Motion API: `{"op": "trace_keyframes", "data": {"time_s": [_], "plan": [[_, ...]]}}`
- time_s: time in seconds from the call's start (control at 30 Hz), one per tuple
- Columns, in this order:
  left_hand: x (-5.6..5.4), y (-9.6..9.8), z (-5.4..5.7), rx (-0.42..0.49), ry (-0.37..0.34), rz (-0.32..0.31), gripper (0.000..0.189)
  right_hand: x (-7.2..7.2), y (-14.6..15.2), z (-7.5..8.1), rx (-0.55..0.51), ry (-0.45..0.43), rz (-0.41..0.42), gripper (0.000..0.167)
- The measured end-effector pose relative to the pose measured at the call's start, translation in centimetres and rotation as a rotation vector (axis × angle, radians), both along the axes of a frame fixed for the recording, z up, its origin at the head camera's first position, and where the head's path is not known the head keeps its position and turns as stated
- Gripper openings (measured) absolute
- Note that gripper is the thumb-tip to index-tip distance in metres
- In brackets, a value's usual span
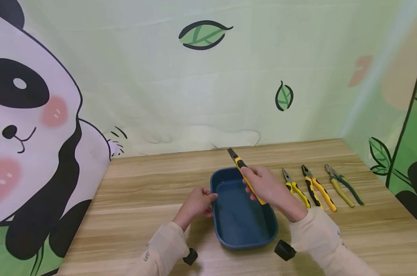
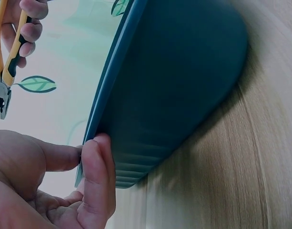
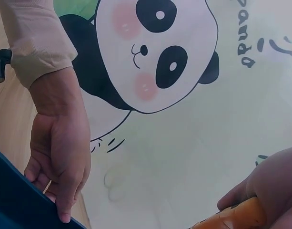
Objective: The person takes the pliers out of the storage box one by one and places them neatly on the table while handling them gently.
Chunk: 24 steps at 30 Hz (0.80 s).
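Note:
My left hand (image 1: 196,203) pinches the left rim of a dark blue plastic tray (image 1: 242,218), thumb on the inner side and fingers outside. The tray stands on the table, and no object shows inside it. My right hand (image 1: 261,184) grips a pair of combination pliers (image 2: 2,93) by its yellow-and-black handles. These pliers are raised over the tray's far right part, their metal nose pointing forward and away from me. In the right wrist view, only an orange-yellow stretch of handle (image 3: 234,217) shows at the bottom.
Right of the tray lie needle-nose pliers (image 1: 295,188), yellow-and-black pliers (image 1: 318,187) and green-and-yellow pliers (image 1: 343,185) in a row, noses away from me. The wooden table (image 1: 149,184) ends at a cloth backdrop (image 1: 153,88) printed with a panda and leaves.

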State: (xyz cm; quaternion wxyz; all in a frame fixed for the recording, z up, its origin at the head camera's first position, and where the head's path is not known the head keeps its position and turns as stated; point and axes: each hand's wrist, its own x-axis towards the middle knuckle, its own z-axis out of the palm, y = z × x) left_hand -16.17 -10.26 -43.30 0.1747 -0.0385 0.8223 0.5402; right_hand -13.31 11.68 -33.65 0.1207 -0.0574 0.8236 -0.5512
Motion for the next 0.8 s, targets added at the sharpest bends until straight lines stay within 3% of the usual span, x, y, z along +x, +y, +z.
{"op": "trace_keyframes", "data": {"time_s": [0.63,0.8], "plan": [[0.4,-0.1,0.3,0.05,-0.007,-0.013,0.017,-0.1,-0.7,1.7,-0.015,0.003,-0.035,0.038],[0.4,-0.2,0.3,0.052,-0.003,-0.017,0.015,-0.1,-0.7,1.8,0.007,0.042,-0.054,0.034]]}}
